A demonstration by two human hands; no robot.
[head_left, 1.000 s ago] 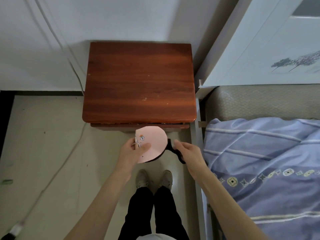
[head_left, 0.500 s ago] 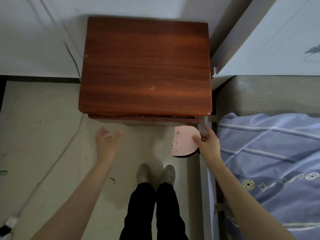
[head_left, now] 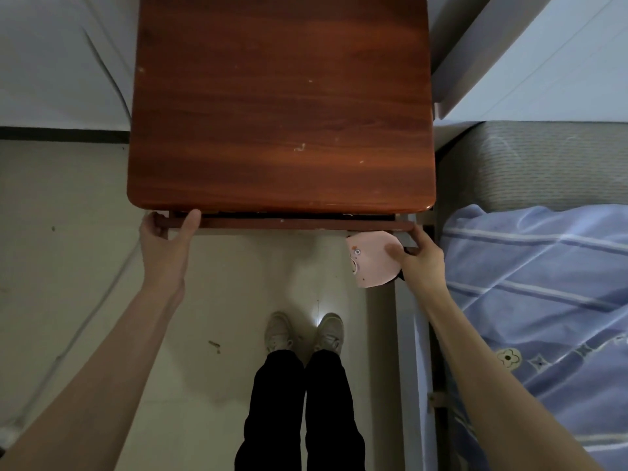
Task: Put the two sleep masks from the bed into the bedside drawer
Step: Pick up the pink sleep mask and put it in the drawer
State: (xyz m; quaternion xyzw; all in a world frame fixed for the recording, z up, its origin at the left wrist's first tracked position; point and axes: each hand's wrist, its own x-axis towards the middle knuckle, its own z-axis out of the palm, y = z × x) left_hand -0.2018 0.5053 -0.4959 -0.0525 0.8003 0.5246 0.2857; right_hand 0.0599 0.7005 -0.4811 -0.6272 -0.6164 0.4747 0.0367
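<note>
Black trousers and pale shoes [head_left: 304, 333] stand on the floor [head_left: 68, 266] nearest the camera, with both bare forearms reaching forward past them. Just beyond, the right hand [head_left: 419, 263] pinches a pink mask [head_left: 372, 258] between thumb and fingers, its printed face turned left; a dark edge shows under the pink, which may be the second mask or a strap, and I cannot tell which. The same hand's fingertips also touch the right end of the drawer front [head_left: 289, 223]. At the other end, the left hand [head_left: 166, 237] has its grip closed on the front's left corner, thumb on top and fingers tucked beneath.

The drawer looks barely out: only a thin dark gap shows under the lip of the nightstand [head_left: 282, 103], whose wooden top is bare. To the right, the bed [head_left: 543, 283] carries a blue striped quilt, and no mask can be seen lying on it.

The step in hand seems to be opening the drawer, with the mask carried along. Next, both hands likely need to draw the front straight toward the body, evenly, so it does not rack in its runners. The right hand's hold is split between mask and wood, so most of the pull probably falls to the left. Once the opening is wide enough, the mask can drop inside.
</note>
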